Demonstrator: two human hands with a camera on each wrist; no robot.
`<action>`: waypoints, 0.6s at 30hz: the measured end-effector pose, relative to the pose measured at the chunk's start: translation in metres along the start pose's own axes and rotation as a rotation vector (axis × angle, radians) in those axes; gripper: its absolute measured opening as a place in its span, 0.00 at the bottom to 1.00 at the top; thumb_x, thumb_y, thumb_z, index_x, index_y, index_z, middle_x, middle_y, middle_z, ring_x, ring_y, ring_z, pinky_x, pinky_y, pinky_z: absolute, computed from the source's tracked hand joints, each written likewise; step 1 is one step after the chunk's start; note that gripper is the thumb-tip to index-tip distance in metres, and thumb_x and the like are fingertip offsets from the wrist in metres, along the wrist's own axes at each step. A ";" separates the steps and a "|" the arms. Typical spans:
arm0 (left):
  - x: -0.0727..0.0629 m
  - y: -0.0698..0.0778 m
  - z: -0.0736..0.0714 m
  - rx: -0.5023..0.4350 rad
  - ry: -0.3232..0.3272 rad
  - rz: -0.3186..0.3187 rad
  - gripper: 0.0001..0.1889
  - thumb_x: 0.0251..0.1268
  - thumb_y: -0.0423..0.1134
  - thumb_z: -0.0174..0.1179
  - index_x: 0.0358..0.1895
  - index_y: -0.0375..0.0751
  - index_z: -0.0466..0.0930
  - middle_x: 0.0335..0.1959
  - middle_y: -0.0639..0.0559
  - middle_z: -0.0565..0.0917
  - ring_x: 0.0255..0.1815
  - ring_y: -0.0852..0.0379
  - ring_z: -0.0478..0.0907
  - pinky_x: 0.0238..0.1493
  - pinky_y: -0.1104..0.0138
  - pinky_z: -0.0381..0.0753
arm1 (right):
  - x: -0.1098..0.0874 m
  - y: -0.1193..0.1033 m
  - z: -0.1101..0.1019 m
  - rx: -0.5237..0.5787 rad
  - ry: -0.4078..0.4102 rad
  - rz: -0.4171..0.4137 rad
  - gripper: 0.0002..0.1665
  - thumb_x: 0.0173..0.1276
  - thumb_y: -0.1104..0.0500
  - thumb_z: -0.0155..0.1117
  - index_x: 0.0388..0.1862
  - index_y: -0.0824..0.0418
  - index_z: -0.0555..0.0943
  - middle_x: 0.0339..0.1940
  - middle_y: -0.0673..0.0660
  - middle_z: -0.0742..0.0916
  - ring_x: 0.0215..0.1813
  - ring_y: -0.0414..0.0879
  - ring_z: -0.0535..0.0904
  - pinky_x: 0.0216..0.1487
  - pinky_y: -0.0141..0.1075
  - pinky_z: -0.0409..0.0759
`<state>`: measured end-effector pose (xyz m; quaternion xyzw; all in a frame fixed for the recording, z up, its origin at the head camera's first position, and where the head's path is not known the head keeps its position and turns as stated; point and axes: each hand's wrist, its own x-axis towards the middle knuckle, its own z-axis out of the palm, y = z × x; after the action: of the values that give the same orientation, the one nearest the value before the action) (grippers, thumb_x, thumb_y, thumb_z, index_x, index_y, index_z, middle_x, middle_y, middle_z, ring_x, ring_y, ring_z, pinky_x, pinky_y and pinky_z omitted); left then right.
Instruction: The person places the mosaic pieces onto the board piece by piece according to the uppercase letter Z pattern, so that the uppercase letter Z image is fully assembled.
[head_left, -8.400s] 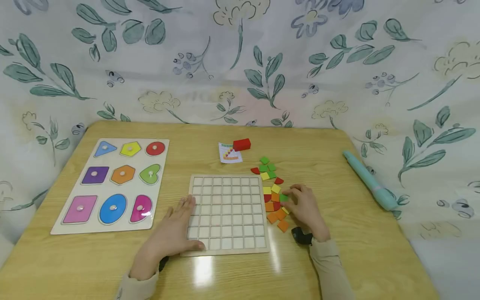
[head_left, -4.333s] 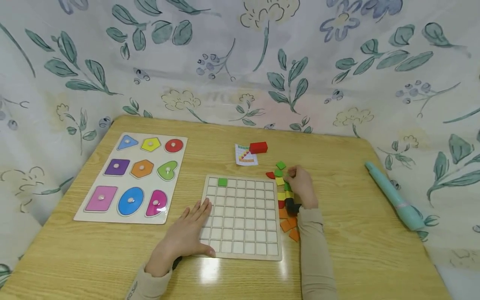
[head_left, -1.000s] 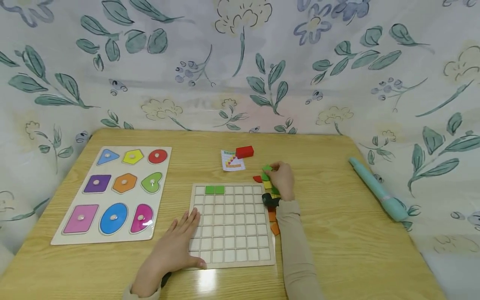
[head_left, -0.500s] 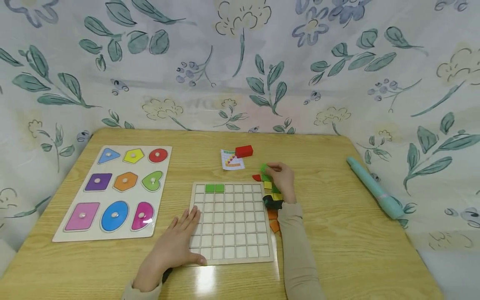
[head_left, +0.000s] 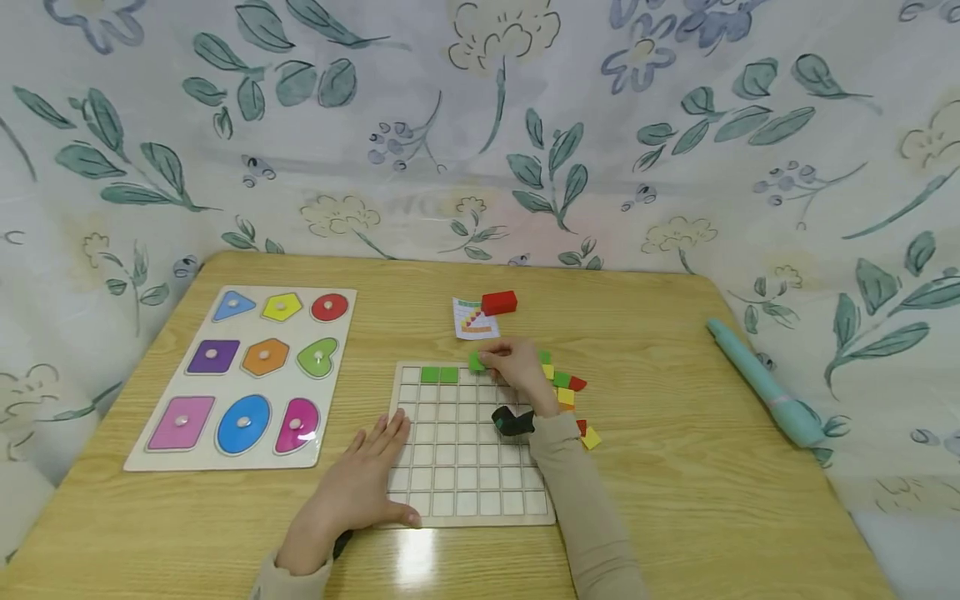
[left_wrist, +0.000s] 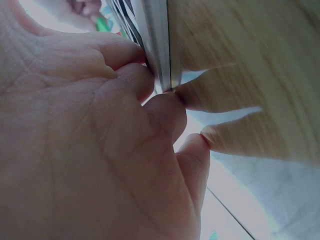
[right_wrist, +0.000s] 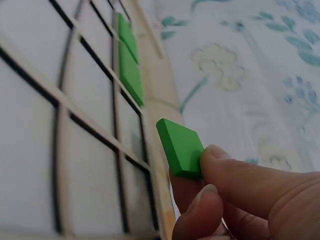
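My right hand [head_left: 517, 367] pinches a green square tile [right_wrist: 181, 147] between thumb and fingers, over the far edge of the wooden grid board [head_left: 465, 527]. In the right wrist view the tile is tilted, just off the board's back row. Two green tiles [head_left: 439, 375] sit side by side in that row, left of the held one. My left hand [head_left: 360, 479] lies spread along the board's left side, thumb on the near left corner. Its fingers [left_wrist: 170, 112] touch the board's edge in the left wrist view.
Loose green, yellow, red and orange tiles [head_left: 566, 397] lie right of the board, partly hidden by my right arm. Behind it are a printed pattern card [head_left: 467, 330] and a red block [head_left: 499, 302]. A shape puzzle [head_left: 324, 457] lies left, a teal wand-like object [head_left: 765, 383] right.
Over the last several seconds two green tiles came to lie in the board's back row. Since half a second ago my right hand has carried another from the pile leftward over the board.
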<state>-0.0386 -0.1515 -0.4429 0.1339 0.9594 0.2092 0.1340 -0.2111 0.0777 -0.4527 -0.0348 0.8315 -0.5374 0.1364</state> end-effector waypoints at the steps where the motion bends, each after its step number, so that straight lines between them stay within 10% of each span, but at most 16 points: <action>1: 0.000 0.000 0.000 0.001 0.000 0.001 0.68 0.33 0.66 0.73 0.76 0.34 0.48 0.80 0.41 0.47 0.80 0.39 0.44 0.77 0.41 0.47 | -0.001 -0.001 0.004 -0.044 0.000 -0.024 0.09 0.67 0.59 0.65 0.42 0.63 0.86 0.30 0.56 0.86 0.25 0.40 0.77 0.27 0.28 0.74; 12: -0.003 -0.002 -0.001 0.003 -0.006 -0.013 0.68 0.33 0.67 0.73 0.76 0.34 0.47 0.80 0.42 0.47 0.80 0.39 0.44 0.77 0.42 0.48 | -0.007 -0.008 0.029 -0.329 0.000 -0.144 0.04 0.65 0.59 0.67 0.33 0.58 0.85 0.31 0.55 0.86 0.31 0.43 0.76 0.32 0.31 0.75; 18: -0.001 -0.002 0.002 0.001 -0.006 -0.010 0.68 0.33 0.66 0.73 0.77 0.35 0.47 0.80 0.43 0.47 0.80 0.40 0.43 0.77 0.42 0.47 | -0.005 -0.006 0.015 -0.295 -0.021 -0.135 0.08 0.68 0.56 0.63 0.39 0.59 0.84 0.36 0.56 0.86 0.38 0.46 0.78 0.37 0.32 0.75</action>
<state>-0.0377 -0.1528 -0.4451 0.1301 0.9597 0.2075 0.1379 -0.2026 0.0627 -0.4523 -0.1156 0.8958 -0.4169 0.1021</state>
